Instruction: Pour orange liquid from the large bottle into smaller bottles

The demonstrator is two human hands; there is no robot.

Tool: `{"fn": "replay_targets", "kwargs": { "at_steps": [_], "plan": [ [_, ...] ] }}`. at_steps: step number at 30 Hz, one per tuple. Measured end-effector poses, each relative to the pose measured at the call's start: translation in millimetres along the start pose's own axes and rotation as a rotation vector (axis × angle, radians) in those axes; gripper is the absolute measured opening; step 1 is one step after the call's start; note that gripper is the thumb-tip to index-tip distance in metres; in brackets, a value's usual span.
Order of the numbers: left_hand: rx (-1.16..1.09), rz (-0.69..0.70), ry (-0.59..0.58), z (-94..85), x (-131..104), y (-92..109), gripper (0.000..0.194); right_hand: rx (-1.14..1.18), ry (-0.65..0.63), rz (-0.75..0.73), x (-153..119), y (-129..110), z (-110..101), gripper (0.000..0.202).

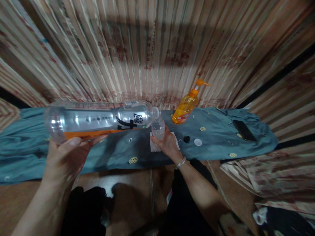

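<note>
My left hand [70,154] is closed around the underside of a large clear plastic bottle [98,118] with an orange band and black lettering. The bottle lies nearly level, its open neck pointing right. That neck is at the mouth of a small clear bottle [158,126], which my right hand [168,142] grips near the cloth. The small bottle stands roughly upright and looks partly filled with liquid. Beneath it is a whitish folded cloth or tissue [154,146]. Right of my right hand lie a black cap [186,139] and a white round lid [198,142].
An orange pump bottle [185,106] with yellow-orange liquid stands behind my right hand. Further right rests a dark phone [244,130]. A teal patterned cloth [110,157] covers the narrow bench, with a striped curtain [137,49] behind it. My dark-clothed legs are below.
</note>
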State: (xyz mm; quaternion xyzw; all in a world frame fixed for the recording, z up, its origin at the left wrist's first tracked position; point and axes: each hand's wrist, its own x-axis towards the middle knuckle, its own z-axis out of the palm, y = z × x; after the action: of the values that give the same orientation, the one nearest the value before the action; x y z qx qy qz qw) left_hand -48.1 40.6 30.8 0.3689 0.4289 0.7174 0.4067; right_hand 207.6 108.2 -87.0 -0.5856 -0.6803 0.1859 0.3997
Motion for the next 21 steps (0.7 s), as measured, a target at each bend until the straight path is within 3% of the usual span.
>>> {"fn": "replay_targets", "kwargs": {
  "at_steps": [11, 21],
  "plan": [
    [-0.015, 0.049, -0.019, -2.7, 1.1, -3.1, 0.068, 0.032, -0.021, 0.007, -2.0, 4.5, 2.7, 0.070],
    [-0.009, 0.033, 0.022, -2.2, 5.8, -4.8, 0.078, 0.071, -0.012, 0.007, -3.7, 5.3, 3.5, 0.068]
  ]
}}
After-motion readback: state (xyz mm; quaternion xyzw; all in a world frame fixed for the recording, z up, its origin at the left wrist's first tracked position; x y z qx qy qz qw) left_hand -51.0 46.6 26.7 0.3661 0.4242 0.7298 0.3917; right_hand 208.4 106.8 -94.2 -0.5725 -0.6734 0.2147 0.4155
